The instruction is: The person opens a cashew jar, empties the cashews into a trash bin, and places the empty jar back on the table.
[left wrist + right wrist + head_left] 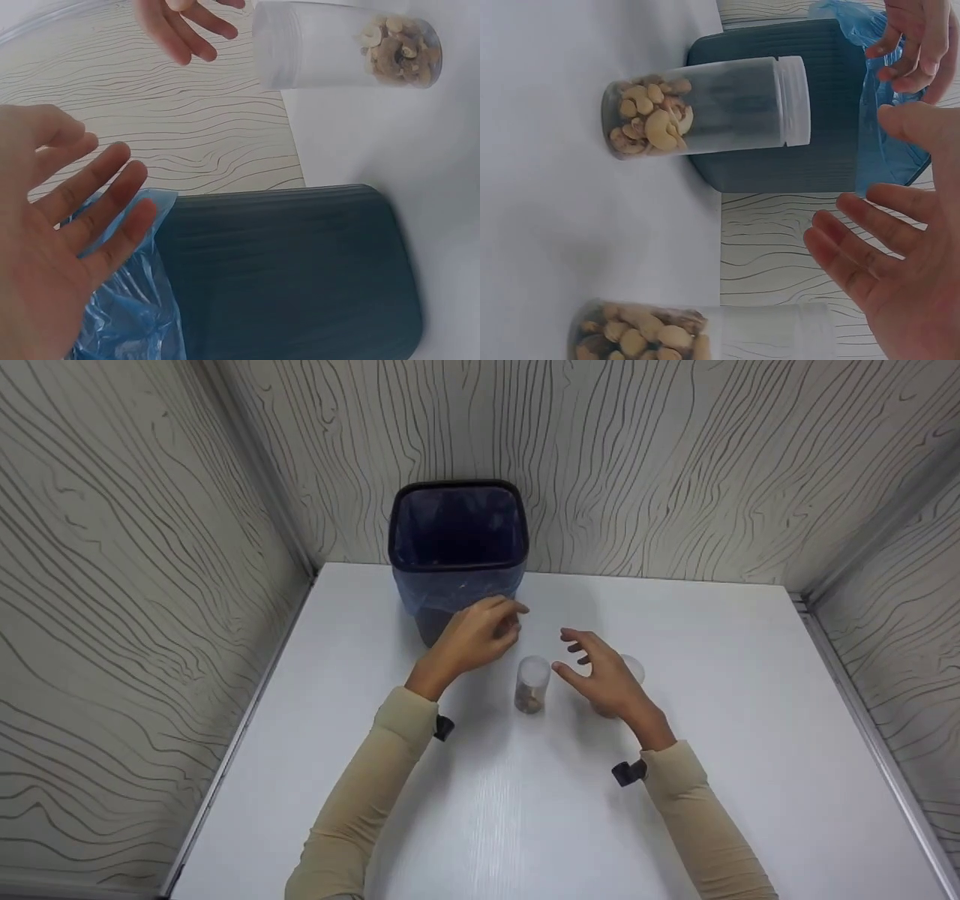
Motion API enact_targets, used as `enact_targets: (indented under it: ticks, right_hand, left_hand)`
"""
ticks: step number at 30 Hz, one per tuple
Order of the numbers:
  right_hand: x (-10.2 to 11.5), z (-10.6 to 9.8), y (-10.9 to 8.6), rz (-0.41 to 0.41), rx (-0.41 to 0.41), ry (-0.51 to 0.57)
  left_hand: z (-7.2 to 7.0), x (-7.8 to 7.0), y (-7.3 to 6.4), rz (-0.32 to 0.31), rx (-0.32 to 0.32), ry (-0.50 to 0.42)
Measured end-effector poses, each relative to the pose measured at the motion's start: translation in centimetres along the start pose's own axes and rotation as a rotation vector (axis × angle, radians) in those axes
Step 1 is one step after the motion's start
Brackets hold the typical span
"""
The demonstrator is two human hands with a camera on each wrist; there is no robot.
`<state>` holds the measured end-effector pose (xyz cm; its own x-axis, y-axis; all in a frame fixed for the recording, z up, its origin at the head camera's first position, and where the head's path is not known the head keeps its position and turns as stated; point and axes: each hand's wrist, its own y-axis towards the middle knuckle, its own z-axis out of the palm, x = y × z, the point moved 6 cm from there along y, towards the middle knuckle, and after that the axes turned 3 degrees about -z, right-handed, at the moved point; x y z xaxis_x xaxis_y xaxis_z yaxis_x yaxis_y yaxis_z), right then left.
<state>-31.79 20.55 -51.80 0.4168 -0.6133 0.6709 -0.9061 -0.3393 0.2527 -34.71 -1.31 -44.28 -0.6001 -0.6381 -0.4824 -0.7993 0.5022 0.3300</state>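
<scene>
A clear jar (532, 686) with a frosted white cap (795, 100) stands upright on the white table, with cashews and other nuts (652, 116) in its lower part. My left hand (480, 634) hovers to the jar's upper left, in front of the bin, its fingers loosely bent around nothing. To the jar's right is my right hand (604, 682), fingers spread and slightly curved, apart from the jar. A second clear jar (634, 667) is mostly hidden behind the right hand; the right wrist view shows nuts (641, 334) in it too.
A dark bin (459, 568) lined with a blue plastic bag (135, 315) stands at the back of the table (720, 690), left of centre. Wood-grain patterned panels (637, 465) enclose the table at the back and both sides.
</scene>
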Motion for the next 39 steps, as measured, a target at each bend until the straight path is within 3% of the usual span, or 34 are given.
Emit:
enact_targets:
  ticks: [9, 17, 30, 39]
  right_hand:
    - [-0.5, 1.4, -0.6, 0.036, 0.014, 0.044]
    - [-0.5, 2.5, -0.9, 0.032, 0.015, 0.077]
    - [-1.5, 4.7, -1.0, 0.077, 0.055, 0.152]
    - [-2.7, 6.4, -1.2, 0.131, 0.093, 0.139]
  left_hand:
    - [1.8, 0.0, -0.3, 0.004, 0.091, -0.028]
    - [3.3, -0.2, -0.6, 0.004, 0.164, 0.031]
    - [5.3, -0.5, -0.8, 0.018, 0.217, 0.086]
    - [6.5, -0.6, -1.0, 0.014, 0.256, 0.099]
